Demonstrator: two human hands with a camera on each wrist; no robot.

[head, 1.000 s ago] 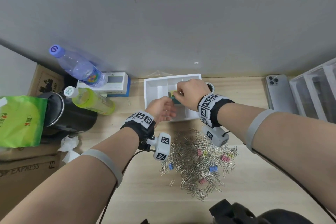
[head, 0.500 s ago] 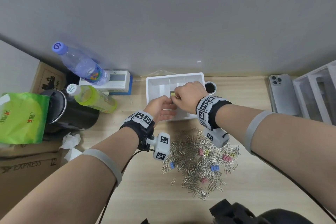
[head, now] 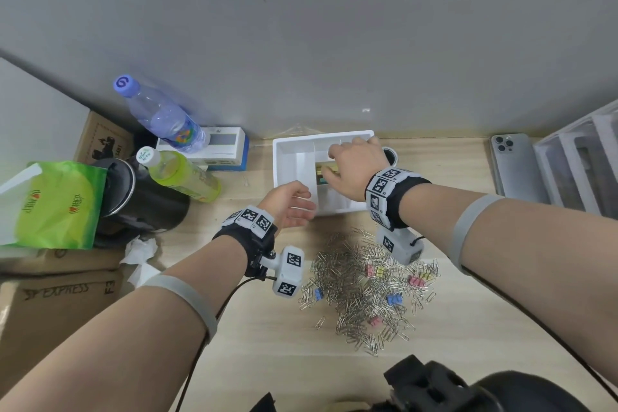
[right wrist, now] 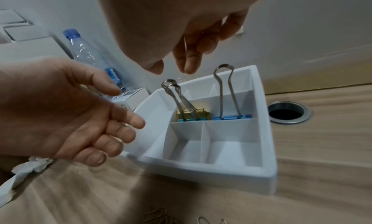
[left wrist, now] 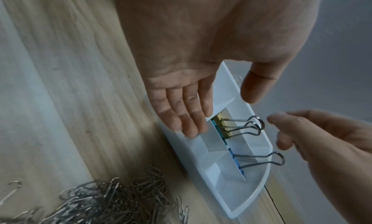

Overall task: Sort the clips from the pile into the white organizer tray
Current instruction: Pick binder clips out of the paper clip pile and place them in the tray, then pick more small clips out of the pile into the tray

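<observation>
The white organizer tray [head: 290, 160] stands at the back of the desk. In its middle row a gold binder clip [right wrist: 193, 113] leans against a teal one, and a blue binder clip [right wrist: 231, 116] stands in the compartment beside them, wire handles up. My right hand [head: 334, 164] hovers just above the gold clip with fingers loose and nothing in them. My left hand [head: 301, 207] has its fingers straight at the tray's front-left rim [left wrist: 181, 135]. The pile of silver paper clips [head: 361, 284], with small coloured binder clips mixed in, lies in front of the tray.
Two bottles [head: 160, 117], a black cup [head: 133, 197] and a green bag [head: 50, 204] crowd the left. A cable hole [right wrist: 289, 112] sits right of the tray. A phone [head: 515, 164] and another white rack [head: 582, 157] lie far right.
My right hand has let go of the gold binder clip, which now stands in the tray. The left hand has drawn back to the front-left rim with fingers straightened.
</observation>
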